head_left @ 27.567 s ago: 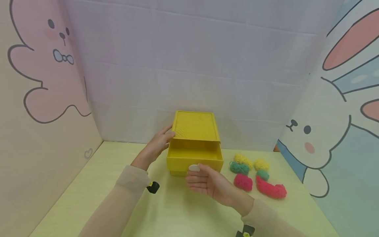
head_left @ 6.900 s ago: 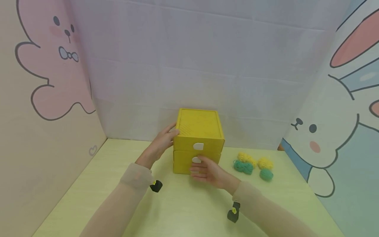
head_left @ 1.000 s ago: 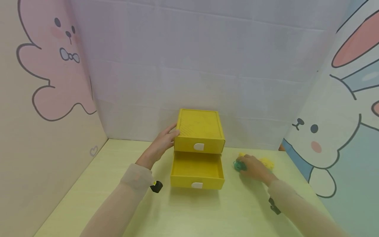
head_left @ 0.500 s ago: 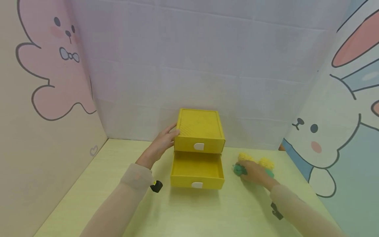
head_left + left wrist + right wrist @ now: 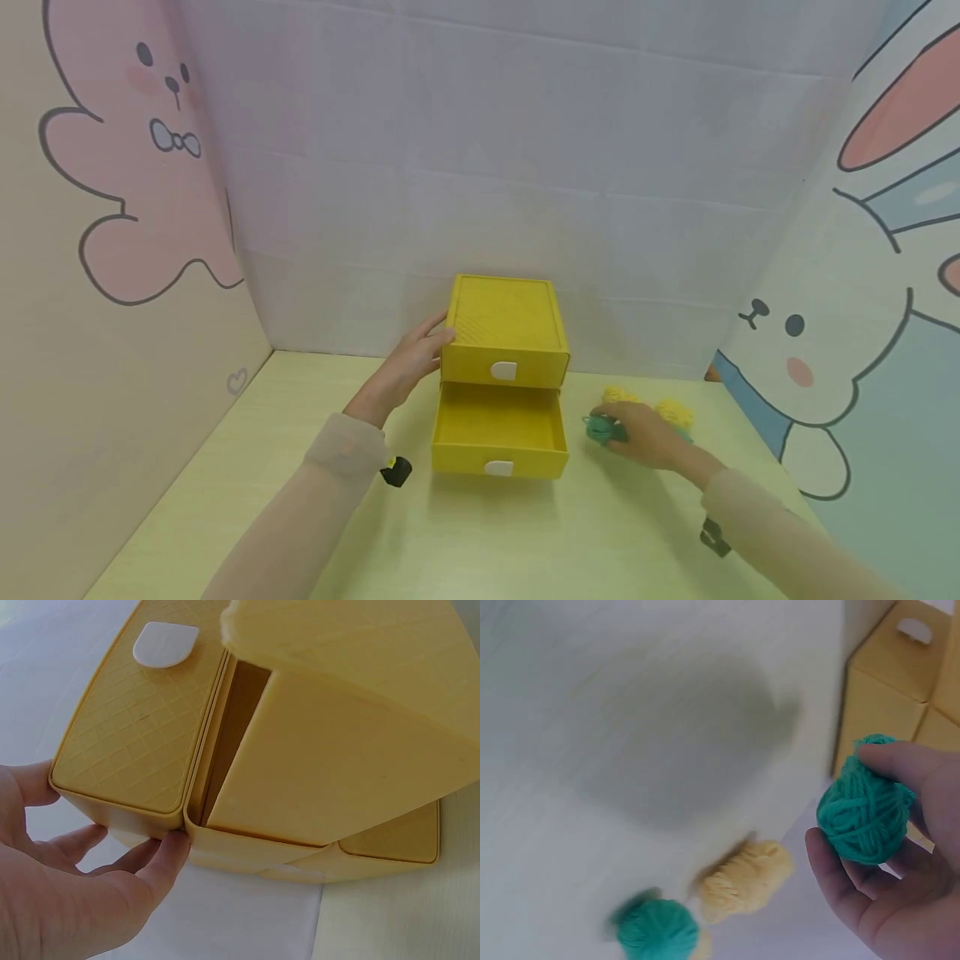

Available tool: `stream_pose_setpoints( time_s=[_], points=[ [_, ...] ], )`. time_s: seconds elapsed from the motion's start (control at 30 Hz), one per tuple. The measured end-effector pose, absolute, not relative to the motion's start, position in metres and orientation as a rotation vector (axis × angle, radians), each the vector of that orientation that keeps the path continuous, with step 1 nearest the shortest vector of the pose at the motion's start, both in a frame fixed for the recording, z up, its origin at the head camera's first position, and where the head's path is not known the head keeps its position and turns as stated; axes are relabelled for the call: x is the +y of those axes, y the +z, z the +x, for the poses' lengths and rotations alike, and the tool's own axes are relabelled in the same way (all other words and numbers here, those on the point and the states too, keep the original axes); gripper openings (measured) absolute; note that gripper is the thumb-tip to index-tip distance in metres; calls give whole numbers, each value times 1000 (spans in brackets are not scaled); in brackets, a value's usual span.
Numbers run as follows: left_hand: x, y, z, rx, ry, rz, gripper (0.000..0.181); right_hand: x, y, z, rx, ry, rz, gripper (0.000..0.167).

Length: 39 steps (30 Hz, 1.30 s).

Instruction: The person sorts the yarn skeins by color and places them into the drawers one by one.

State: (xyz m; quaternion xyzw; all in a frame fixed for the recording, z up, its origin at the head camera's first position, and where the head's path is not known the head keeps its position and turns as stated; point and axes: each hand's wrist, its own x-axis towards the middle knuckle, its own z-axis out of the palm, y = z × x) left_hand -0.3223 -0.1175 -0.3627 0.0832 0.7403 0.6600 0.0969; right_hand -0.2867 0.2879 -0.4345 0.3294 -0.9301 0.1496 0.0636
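White backdrop (image 5: 480, 150): creased cloth across the rear, flanked by a painted pink bear (image 5: 142, 217) and a white rabbit (image 5: 817, 350).
Table (image 5: 487, 542): pale yellow; bears the cabinet and yarn.
Cabinet (image 5: 506, 312): yellow, near the backdrop, two drawers high.
Lower drawer (image 5: 500, 461): pulled out toward the viewer, its floor exposed.
Upper drawer (image 5: 468, 364): pushed in, front flush.
Left hand (image 5: 403, 367): fingers loosely spread against the cabinet's left side, thumb at the top edge; touching, without a grip.
Right hand (image 5: 645, 433): fingers and thumb curved around the green yarn, pinching it.
Green yarn (image 5: 599, 429): in the right hand, to the right of the lower drawer and apart from it.
Yellow yarns (image 5: 675, 413): two, on the table just behind the right hand.
Second green bundle (image 5: 658, 931): near the yellow yarns; mostly hidden in the head view.
White tabs (image 5: 503, 371): one on each drawer front.
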Motion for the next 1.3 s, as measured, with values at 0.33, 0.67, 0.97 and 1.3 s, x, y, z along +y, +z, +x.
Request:
stream_pose_setpoints(
  time_s=[0.33,0.67,0.97,1.3],
  points=[
    [-118,-365,-324,2188,1958,278,64,266,-398,-274,-2796,453,1038,44],
    [-117,-363,-323,2187,1961,252,64,245,-366,-267,-2797,460,1053,41],
    [-120,-364,-324,2177,1964,269,63,207,-344,-255,-2727,533,1194,42],
    [-119,-366,-325,2178,1983,273,63,158,-353,-265,-2776,587,1276,39]
  ],
)
